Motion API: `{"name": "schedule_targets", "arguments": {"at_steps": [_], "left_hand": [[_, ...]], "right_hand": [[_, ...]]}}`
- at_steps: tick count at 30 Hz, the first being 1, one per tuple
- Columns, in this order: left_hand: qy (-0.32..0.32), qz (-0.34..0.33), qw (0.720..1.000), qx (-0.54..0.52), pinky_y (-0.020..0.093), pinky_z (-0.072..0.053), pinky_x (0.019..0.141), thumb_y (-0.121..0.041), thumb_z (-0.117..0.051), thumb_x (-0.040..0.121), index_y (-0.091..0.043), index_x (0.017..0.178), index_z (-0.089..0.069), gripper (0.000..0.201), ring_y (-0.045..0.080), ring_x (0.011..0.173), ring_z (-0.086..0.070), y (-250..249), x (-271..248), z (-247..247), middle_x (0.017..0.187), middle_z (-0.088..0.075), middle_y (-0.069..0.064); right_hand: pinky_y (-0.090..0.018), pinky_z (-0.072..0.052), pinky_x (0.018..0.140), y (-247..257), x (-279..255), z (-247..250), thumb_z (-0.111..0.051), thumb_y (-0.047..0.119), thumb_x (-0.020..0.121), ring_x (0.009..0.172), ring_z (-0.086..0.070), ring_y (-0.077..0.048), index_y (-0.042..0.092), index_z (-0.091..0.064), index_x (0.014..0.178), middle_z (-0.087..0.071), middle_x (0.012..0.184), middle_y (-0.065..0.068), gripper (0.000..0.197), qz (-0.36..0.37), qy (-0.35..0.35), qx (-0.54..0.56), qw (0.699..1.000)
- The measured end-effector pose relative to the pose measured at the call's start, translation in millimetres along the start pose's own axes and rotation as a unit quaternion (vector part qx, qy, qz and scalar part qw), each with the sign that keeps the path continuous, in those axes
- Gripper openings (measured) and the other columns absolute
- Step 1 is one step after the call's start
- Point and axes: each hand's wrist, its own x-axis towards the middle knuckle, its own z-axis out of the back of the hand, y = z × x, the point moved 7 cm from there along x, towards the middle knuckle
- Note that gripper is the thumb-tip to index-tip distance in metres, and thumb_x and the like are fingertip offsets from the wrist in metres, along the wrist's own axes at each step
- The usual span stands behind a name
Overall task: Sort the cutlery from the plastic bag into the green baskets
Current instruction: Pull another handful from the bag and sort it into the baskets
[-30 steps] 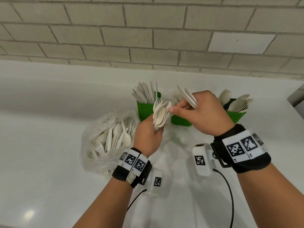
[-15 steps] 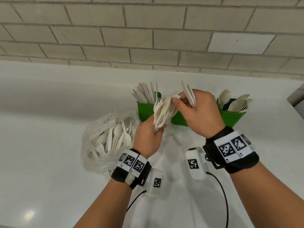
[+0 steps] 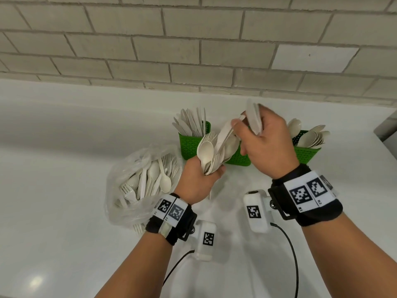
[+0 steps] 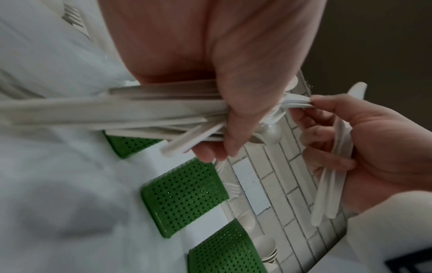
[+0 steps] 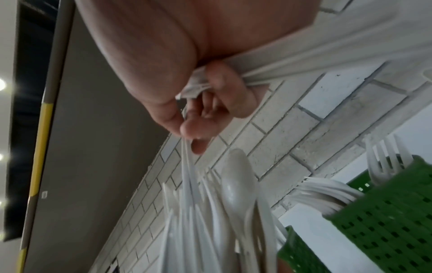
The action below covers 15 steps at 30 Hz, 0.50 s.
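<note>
Behind both hands stand three green baskets against a brick wall (image 3: 193,50): the left basket (image 3: 189,147) holds knives, the middle basket (image 3: 238,158) sits partly hidden behind the hands, and the right basket (image 3: 307,154) holds spoons. Left of the left hand (image 3: 198,181) lies the plastic bag (image 3: 129,179), open on the white counter (image 3: 64,211) and full of pale cutlery. The left hand is fisted around a mixed bunch (image 3: 211,154) of spoons and forks, heads up. The right hand (image 3: 266,147), just above it, keeps a few knives (image 3: 254,119) tucked under curled fingers while thumb and forefinger pinch one piece (image 3: 225,131) sticking out of the bunch.
</note>
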Motion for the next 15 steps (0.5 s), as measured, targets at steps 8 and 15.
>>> {"name": "schedule_targets", "arguments": {"at_steps": [8,15], "left_hand": [[0.016,0.058,0.995,-0.077,0.025,-0.050,0.062,-0.006,-0.065,0.091,-0.009,0.092,-0.066,0.003,0.017,0.066,-0.062,15,-4,-3,0.082,-0.068,0.015],[-0.082,0.054,0.963,-0.251,0.030,-0.044,0.053,-0.001,-0.065,0.089,-0.010,0.082,-0.060,0.012,0.018,0.055,-0.049,5,0,22,0.072,-0.060,0.007]], "right_hand": [[-0.032,-0.042,0.045,3,8,33,-0.044,0.017,0.102,0.045,-0.056,-0.037,0.019,-0.040,0.091,-0.073,0.089,-0.012,0.012,-0.014,-0.144,0.195,0.970],[-0.025,-0.044,0.044,-31,4,30,-0.046,0.013,0.101,0.041,-0.055,-0.030,0.013,-0.042,0.090,-0.073,0.079,-0.012,0.012,-0.094,-0.113,0.166,0.975]]}}
